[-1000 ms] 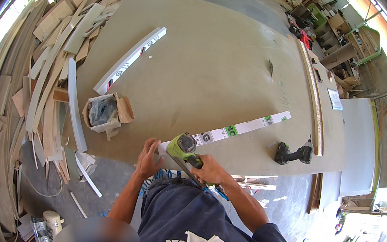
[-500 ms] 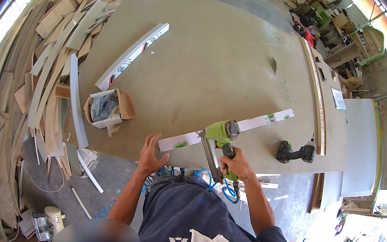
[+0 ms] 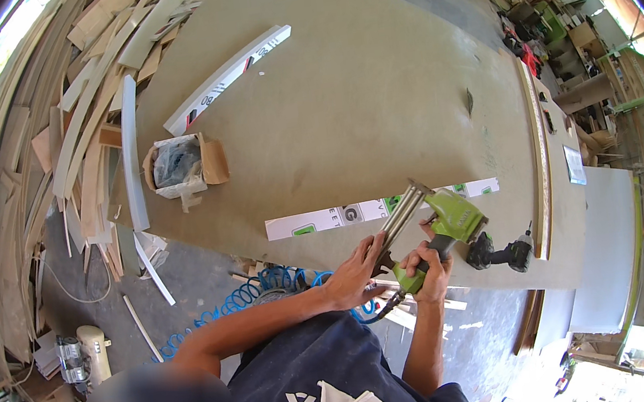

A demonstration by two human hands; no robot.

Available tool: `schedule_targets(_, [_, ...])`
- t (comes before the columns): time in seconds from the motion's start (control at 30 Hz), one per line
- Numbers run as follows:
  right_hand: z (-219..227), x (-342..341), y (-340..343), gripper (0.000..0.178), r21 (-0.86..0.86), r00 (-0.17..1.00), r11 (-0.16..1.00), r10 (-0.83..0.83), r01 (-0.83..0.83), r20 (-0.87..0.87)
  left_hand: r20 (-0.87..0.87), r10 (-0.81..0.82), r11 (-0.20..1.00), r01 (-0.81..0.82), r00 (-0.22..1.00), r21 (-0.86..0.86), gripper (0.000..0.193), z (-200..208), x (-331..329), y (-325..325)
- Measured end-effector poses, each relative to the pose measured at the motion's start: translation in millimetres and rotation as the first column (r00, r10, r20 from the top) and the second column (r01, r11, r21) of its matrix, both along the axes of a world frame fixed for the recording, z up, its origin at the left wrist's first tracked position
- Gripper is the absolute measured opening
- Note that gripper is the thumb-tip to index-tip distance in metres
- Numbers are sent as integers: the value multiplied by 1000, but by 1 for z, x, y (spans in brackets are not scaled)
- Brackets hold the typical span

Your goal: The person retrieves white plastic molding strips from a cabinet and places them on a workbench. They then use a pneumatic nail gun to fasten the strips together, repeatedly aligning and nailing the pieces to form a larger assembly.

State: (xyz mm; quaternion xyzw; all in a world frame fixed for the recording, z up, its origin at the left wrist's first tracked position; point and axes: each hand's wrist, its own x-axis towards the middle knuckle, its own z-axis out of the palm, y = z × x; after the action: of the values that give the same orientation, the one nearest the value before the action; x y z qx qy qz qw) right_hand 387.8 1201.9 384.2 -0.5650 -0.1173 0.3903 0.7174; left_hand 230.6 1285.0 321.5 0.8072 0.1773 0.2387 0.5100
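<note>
My right hand [image 3: 430,270] is wrapped around the handle of a green and black pneumatic nail gun [image 3: 453,217], held tilted over the near edge of the table. My left hand [image 3: 353,274] is closed at the gun's long metal magazine, near its rear end; some of its fingers are hidden. A blue coiled air hose [image 3: 249,293] runs to the base of the gun's handle. Just beyond lies a flat white strip [image 3: 285,228] with green and black print, partly covered by the gun's front end.
A black and green cordless drill [image 3: 500,253] lies to the right of the gun. At the left are an open cardboard box [image 3: 213,164], a long white printed bar [image 3: 230,78] and a grey bar [image 3: 133,160]. Wood offcuts [image 3: 62,144] are piled beside the table [image 3: 343,110].
My left hand has moved right, from beside the strip's left end to the gun's magazine. The gun has been lifted rightward and turned, so its magazine now slants up.
</note>
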Motion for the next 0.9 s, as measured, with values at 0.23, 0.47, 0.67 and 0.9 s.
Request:
schedule_targets(0.23, [-18, 8, -42, 55, 103, 954, 960, -239, 260, -183, -24, -47, 998, 48, 999, 46, 91, 6, 29, -15])
schedule_targets(0.47, [-42, 14, -72, 60, 176, 885, 889, -362, 422, -293, -7, 88, 950, -82, 996, 302, 55, -4, 48, -41])
schedule_targets(0.67, [-42, 16, -84, 60, 154, 896, 899, -368, 411, -248, -54, 113, 937, -88, 992, 338, 42, -3, 53, -56])
schedule_targets(0.9, [-32, 46, -95, 62, 181, 905, 904, -335, 387, -261, 7, 273, 784, -227, 962, 578, 38, -11, 37, -70])
